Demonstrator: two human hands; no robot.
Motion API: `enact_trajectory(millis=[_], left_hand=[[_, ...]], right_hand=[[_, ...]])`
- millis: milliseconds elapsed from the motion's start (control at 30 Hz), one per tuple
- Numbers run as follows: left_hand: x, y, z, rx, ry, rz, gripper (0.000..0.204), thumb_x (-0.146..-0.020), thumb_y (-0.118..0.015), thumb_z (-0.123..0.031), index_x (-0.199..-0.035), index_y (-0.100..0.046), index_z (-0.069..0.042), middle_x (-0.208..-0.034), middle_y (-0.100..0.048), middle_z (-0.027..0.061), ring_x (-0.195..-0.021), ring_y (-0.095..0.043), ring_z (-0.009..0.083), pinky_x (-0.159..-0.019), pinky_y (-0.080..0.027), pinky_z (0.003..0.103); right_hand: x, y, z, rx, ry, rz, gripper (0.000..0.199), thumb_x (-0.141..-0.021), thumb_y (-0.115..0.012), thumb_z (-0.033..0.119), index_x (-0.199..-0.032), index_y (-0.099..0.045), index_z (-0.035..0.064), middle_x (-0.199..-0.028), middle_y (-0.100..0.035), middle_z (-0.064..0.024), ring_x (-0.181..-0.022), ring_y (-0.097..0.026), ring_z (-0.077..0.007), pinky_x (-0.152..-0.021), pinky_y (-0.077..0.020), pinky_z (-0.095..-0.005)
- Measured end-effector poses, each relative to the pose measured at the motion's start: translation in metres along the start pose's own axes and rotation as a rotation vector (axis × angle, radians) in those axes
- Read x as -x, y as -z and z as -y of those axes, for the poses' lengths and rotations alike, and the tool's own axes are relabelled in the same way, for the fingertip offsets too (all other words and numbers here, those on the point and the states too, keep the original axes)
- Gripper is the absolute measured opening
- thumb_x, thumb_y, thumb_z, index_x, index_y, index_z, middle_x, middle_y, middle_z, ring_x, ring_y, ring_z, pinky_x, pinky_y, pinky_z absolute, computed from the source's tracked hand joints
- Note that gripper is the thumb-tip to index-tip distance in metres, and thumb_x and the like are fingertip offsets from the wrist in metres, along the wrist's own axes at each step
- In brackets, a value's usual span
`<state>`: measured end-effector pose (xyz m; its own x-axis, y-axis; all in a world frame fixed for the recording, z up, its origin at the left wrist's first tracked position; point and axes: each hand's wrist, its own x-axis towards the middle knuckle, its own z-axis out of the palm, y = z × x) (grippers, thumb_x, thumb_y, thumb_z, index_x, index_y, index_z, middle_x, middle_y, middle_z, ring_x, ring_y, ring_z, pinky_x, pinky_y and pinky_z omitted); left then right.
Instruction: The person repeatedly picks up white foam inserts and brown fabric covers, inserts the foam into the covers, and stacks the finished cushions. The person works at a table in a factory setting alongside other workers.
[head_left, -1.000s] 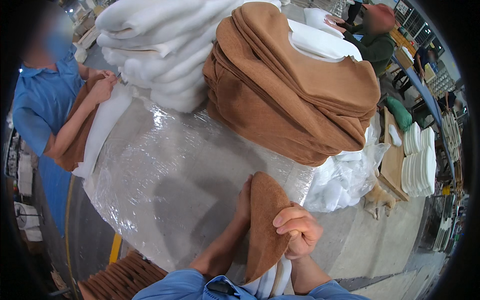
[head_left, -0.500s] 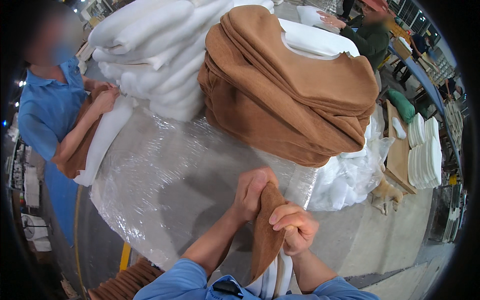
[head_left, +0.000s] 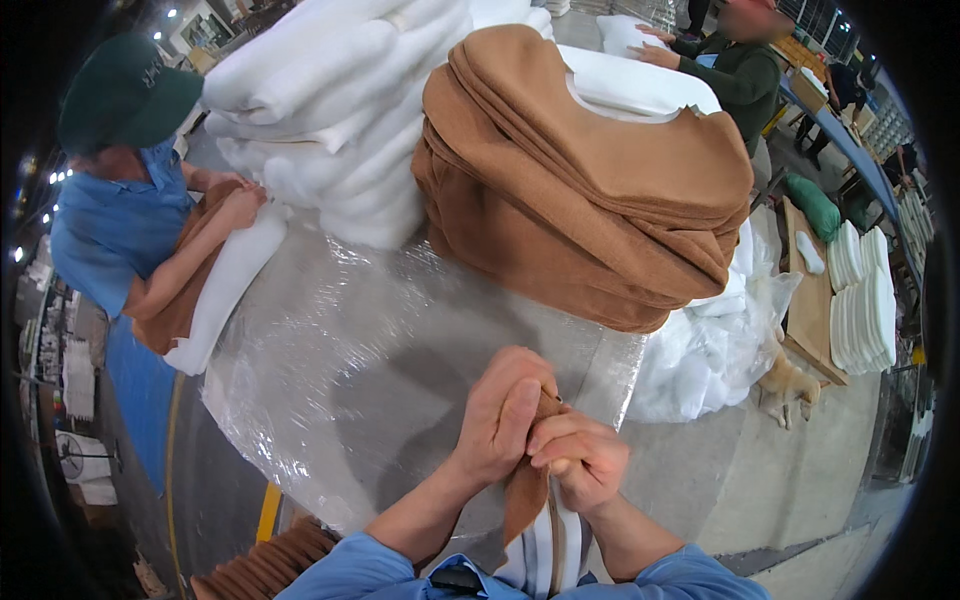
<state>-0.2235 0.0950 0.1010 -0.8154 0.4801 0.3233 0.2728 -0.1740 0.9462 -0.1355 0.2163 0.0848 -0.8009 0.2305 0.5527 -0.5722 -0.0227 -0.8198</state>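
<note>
My left hand (head_left: 500, 415) and my right hand (head_left: 582, 460) are closed together on the top of a brown fabric piece (head_left: 525, 495) that hangs down toward my body with a white pad (head_left: 535, 555) behind it. Both hands are above the near edge of a table wrapped in clear plastic film (head_left: 340, 370). A tall pile of brown fabric pieces (head_left: 570, 190) lies just beyond my hands. To its left is a pile of white pads (head_left: 330, 110).
A person in a blue shirt and green cap (head_left: 125, 200) at the left holds brown and white pieces against the table. Another person in green (head_left: 735, 75) works at the far side. White stacks (head_left: 865, 310) sit on a pallet at right. Brown pieces (head_left: 265, 560) lie lower left.
My hands have come together at the top of the brown piece and pinched it; before, it stood higher and wider between them. The view has shifted toward the table.
</note>
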Motion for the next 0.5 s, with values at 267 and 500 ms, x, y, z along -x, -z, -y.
enact_trajectory(millis=[267,500], left_hand=[[0.006,0.008,0.013,0.129,0.131,-0.008,0.042,-0.115,-0.038,-0.036,-0.108,-0.064,-0.004,-0.105,-0.06,0.0042,-0.095,-0.056,0.0148,-0.09,-0.045,0.031],[0.017,0.036,0.017,0.267,0.241,-0.055,0.029,-0.11,-0.049,-0.029,-0.115,-0.065,-0.006,-0.116,-0.063,0.0039,-0.099,-0.056,0.0121,-0.093,-0.044,0.029]], right_hand=[[-0.007,-0.006,0.011,0.203,-0.109,0.073,0.006,-0.095,-0.069,0.006,-0.094,-0.074,0.0015,-0.102,-0.076,-0.0127,-0.091,-0.07,-0.0253,-0.083,-0.0551,-0.0361],[0.072,0.048,0.028,0.163,-0.348,-0.393,0.024,-0.105,-0.059,0.01,-0.121,-0.073,0.0006,-0.122,-0.07,-0.009,-0.094,-0.058,-0.0116,-0.088,-0.0481,-0.0283]])
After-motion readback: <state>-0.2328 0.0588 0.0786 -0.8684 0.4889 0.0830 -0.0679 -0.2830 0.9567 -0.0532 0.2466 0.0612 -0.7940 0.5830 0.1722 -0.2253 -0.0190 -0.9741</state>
